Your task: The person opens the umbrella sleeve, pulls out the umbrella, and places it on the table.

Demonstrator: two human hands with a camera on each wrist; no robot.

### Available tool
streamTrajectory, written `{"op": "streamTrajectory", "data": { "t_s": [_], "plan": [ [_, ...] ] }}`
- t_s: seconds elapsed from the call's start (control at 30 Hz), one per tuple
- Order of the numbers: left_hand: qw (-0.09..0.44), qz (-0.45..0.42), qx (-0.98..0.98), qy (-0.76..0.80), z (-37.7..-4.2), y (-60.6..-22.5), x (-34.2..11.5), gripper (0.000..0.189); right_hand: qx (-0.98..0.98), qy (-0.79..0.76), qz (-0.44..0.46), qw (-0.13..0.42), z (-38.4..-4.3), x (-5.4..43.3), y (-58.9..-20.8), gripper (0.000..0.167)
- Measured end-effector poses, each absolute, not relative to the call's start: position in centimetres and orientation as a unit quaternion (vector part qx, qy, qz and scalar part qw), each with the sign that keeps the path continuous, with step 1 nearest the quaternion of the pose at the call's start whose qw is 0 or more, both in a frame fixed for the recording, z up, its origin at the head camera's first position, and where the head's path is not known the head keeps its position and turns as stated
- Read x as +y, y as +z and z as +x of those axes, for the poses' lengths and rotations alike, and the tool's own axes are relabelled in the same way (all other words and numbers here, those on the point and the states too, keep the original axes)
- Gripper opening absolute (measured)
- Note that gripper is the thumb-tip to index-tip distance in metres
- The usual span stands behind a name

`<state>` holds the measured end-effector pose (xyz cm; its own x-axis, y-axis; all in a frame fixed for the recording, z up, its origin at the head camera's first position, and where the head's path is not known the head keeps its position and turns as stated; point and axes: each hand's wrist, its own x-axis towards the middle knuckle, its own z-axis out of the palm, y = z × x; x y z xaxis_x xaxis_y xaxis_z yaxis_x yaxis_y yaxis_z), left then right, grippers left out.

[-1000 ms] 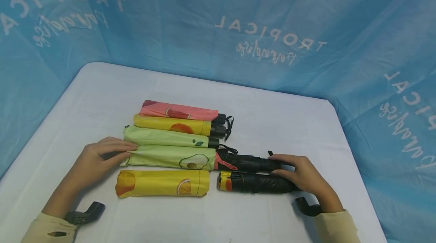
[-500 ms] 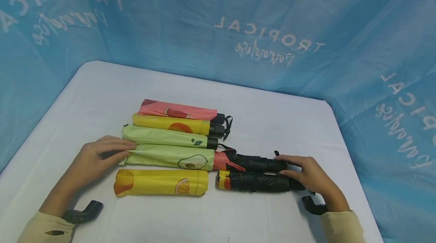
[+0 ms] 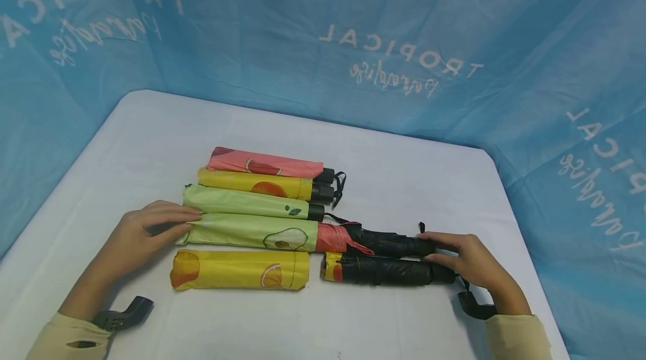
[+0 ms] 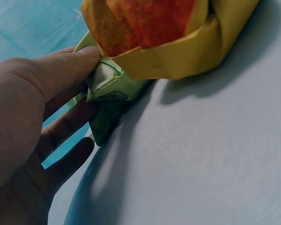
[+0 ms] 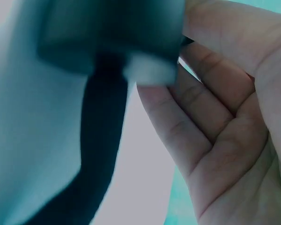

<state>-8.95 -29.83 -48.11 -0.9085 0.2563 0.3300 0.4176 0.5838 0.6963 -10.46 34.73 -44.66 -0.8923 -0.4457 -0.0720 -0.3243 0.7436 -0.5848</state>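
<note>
In the head view, my left hand (image 3: 147, 236) pinches the left end of a pale green umbrella sleeve (image 3: 242, 230) with an avocado print. The left wrist view shows the thumb and fingers on that sleeve's crumpled end (image 4: 110, 86). Out of its right end sticks a folded umbrella (image 3: 391, 243), black with a pink-red part by the sleeve's mouth. My right hand (image 3: 466, 256) pinches the umbrella's far end between thumb and fingers. Below lie a yellow orange-print sleeve (image 3: 237, 270) and a black folded umbrella (image 3: 393, 270) with a yellow and orange end, apart from each other.
Above the green sleeve lie three sleeved umbrellas: one green (image 3: 247, 202), one yellow (image 3: 252, 183) and one pink (image 3: 267, 165), their black handles pointing right. All rest on a white-covered table (image 3: 353, 321). A blue printed curtain (image 3: 282, 40) hangs behind and beside it.
My right hand has moved right with the umbrella, sliding it farther out of the green sleeve, so more pink-red fabric shows. My left hand keeps its grip on the sleeve's end.
</note>
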Motion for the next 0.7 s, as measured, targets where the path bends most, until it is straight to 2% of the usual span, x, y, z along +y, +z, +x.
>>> {"op": "streamTrajectory", "data": {
  "t_s": [0.33,0.7],
  "plan": [
    [0.095,-0.192,-0.881,-0.421,-9.0,-48.2,-29.8,0.044,0.917,-0.316,-0.201,0.139,-10.5,36.5,-44.6,0.052],
    [0.091,-0.193,-0.881,-0.423,-8.9,-48.1,-29.8,0.044,0.911,-0.338,-0.184,0.149,-10.1,38.6,-44.8,0.051]
  ]
}}
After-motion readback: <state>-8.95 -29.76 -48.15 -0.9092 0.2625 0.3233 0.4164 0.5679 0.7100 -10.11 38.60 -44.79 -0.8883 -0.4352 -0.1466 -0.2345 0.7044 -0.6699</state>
